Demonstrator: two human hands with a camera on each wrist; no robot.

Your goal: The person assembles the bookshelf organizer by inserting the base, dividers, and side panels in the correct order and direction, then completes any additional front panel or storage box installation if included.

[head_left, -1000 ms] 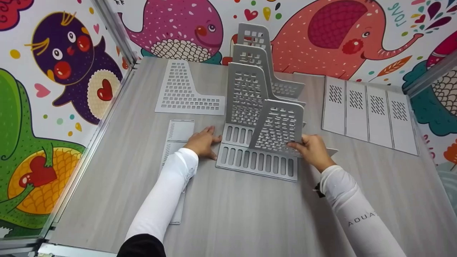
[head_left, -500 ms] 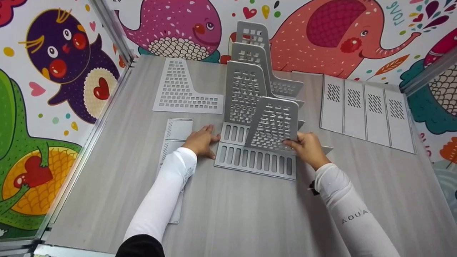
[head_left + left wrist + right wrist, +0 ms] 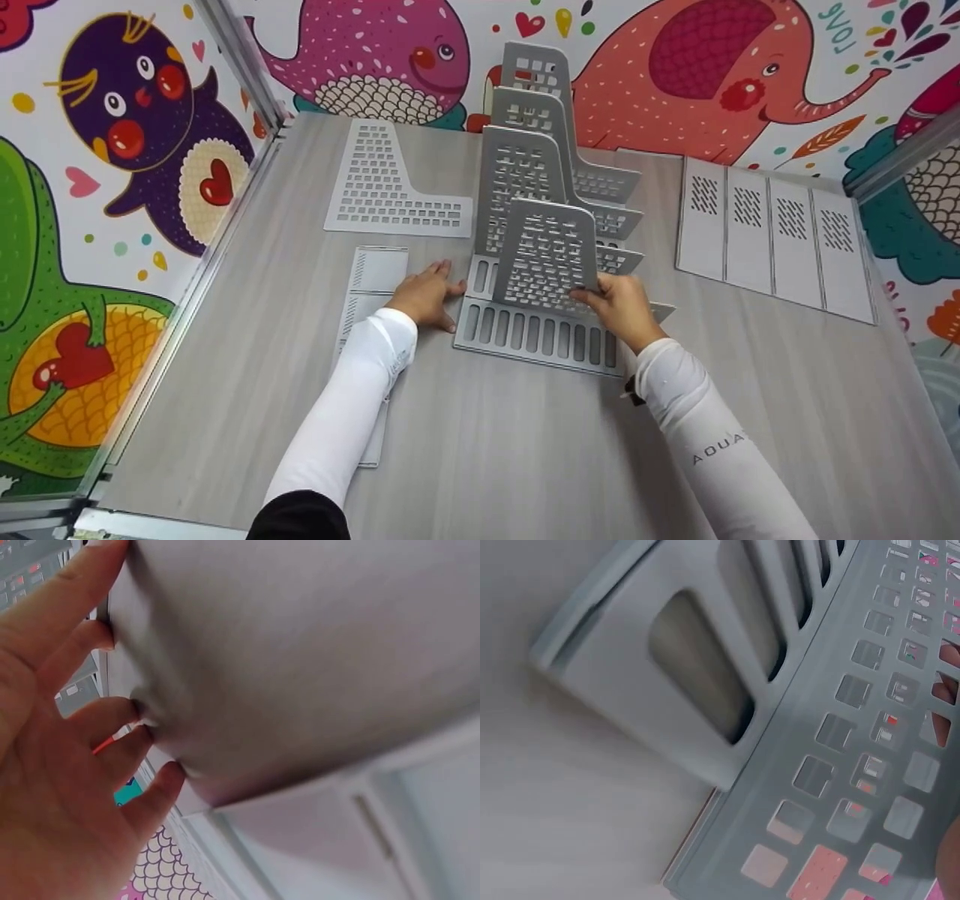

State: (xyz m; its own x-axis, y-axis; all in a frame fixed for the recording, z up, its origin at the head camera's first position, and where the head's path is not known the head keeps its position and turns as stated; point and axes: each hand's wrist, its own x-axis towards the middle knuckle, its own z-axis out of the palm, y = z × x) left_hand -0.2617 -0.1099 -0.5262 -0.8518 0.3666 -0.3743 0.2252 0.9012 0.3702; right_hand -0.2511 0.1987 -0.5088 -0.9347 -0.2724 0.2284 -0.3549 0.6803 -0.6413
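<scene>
My right hand [image 3: 626,307] pinches the low front edge of a grey perforated divider panel [image 3: 551,255], which stands upright above the slotted grey base [image 3: 525,354] of a desktop file rack. In the right wrist view, the held panel [image 3: 727,840] sticks out past the end of the base [image 3: 630,675]; its lower edge meets the slotted face. Fingers spread, my left hand [image 3: 427,296] rests on the table against the base's left side. The left wrist view shows that hand's fingertips [image 3: 174,771] bent slightly on the tabletop. Behind the held panel, several matching dividers [image 3: 521,169] stand in a row.
A loose L-shaped perforated panel [image 3: 405,214] lies flat at back left. Nearer, a long narrow grooved panel [image 3: 382,270] lies partly under my left forearm. A wide grooved panel [image 3: 750,262] lies at back right. Painted walls [image 3: 390,45] enclose the table's back and sides.
My right hand has moved left with the divider panel, from the base's right end toward its middle. My left hand stays beside the base.
</scene>
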